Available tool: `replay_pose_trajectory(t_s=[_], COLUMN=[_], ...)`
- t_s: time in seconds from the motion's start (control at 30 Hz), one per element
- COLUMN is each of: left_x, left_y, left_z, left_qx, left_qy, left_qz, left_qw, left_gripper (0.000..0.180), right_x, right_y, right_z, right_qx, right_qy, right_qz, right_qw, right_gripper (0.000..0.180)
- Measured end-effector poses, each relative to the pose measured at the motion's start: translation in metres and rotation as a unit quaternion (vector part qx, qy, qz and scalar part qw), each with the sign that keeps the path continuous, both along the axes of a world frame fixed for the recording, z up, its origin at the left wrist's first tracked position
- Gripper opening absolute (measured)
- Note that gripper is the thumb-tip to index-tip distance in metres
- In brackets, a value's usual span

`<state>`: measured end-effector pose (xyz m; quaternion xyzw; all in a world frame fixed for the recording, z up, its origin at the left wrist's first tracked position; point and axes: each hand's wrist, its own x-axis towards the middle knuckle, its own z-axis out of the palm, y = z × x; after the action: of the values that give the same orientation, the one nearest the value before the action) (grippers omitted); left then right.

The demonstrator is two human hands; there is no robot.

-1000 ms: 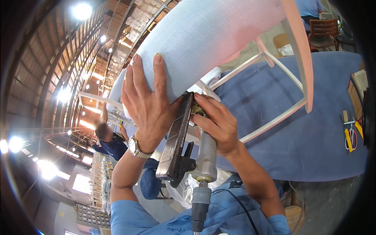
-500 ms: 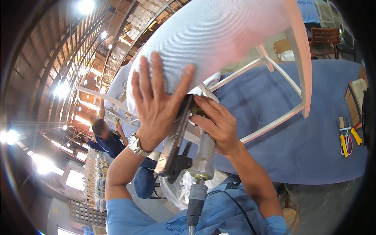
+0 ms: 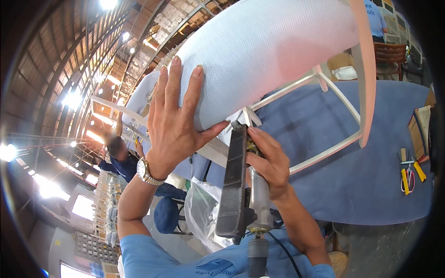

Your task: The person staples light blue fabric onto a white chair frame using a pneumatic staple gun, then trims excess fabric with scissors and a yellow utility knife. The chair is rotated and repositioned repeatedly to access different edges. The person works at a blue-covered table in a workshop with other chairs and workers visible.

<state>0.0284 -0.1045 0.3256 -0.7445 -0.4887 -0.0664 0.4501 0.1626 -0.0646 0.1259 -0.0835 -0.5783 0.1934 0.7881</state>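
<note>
Gripping a black-and-silver air tool [image 3: 234, 185], apparently a stapler, the right hand [image 3: 271, 167] sits just right of the frame's centre, fingers curled closed around its upper end. Left of centre, the left hand [image 3: 174, 125] lies with fingers extended and somewhat spread on the pale fabric-covered padding [image 3: 264, 51], which fills the upper middle; it grasps nothing. Its thumb reaches close to the tool's nose: firing with the thumb there could injure it. Whether the nose touches anything cannot be told. If the flat palm slipped, the fabric could crease or slacken; a tilted nose could mark the pale wooden frame [image 3: 322, 153] at right of centre. Beyond it, a blue-covered table [image 3: 380, 139] carries yellow-handled tools [image 3: 408, 178] at far right; a co-worker [image 3: 123, 160] stands at left.
</note>
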Motion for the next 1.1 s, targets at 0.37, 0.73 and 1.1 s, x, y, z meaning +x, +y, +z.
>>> replay_pose_trajectory(t_s=[0.37, 0.73, 1.1], left_x=[0.010, -0.001, -0.006], left_y=[-0.002, 0.000, -0.025], left_z=[-0.025, -0.029, 0.001], left_qx=[0.061, 0.091, -0.062], left_qy=[0.021, 0.104, -0.066], left_qz=[0.057, 0.080, 0.030], left_qw=[0.996, 0.987, 0.995], left_gripper=[0.124, 0.101, 0.117], right_x=[-0.020, -0.023, -0.012], right_y=[0.010, 0.010, -0.005], right_z=[0.007, 0.010, -0.003], right_qx=[0.018, 0.051, -0.010], right_qy=[-0.026, -0.057, -0.037], right_qz=[-0.015, -0.017, -0.005], right_qw=[0.999, 0.997, 0.999], right_gripper=[0.024, 0.024, 0.030])
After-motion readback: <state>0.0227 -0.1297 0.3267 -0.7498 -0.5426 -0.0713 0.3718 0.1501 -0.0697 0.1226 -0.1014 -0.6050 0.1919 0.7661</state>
